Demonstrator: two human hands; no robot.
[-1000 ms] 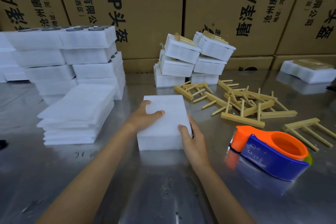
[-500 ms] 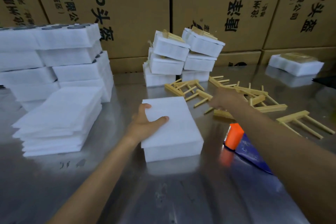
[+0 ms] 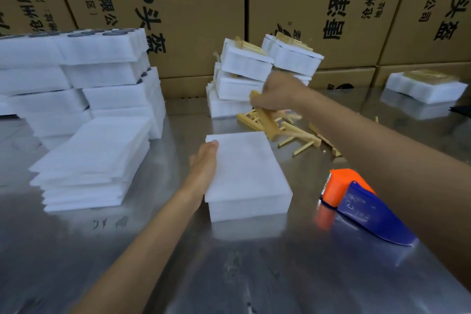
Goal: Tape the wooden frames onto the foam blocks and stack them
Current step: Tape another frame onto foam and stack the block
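— Two leaning stacks of finished blocks (image 3: 265,71) stand at the back of the steel table (image 3: 178,262), each block with a frame taped on top, and what looks like one more finished piece (image 3: 424,85) sits apart at the far right. So the job is well begun.

— And what's left?

— Plenty. A heap of loose wooden frames (image 3: 293,133) lies just beyond the bare foam block (image 3: 244,173), and big piles of untaped foam (image 3: 89,161) wait on the left.

— What are the hands doing?

— The left hand (image 3: 204,168) lies along the block's left edge, fingers straight, steadying it. The right hand (image 3: 276,93) is over the heap, fingers curled round one wooden frame (image 3: 265,120); it's blurred, so I'd only say it seems to be lifted at one end, its lower end among the others.

— And the tape?

— The orange and blue tape dispenser (image 3: 356,204) rests on the table just right of the block, partly behind the right forearm, untouched. This block has neither frame nor tape yet.
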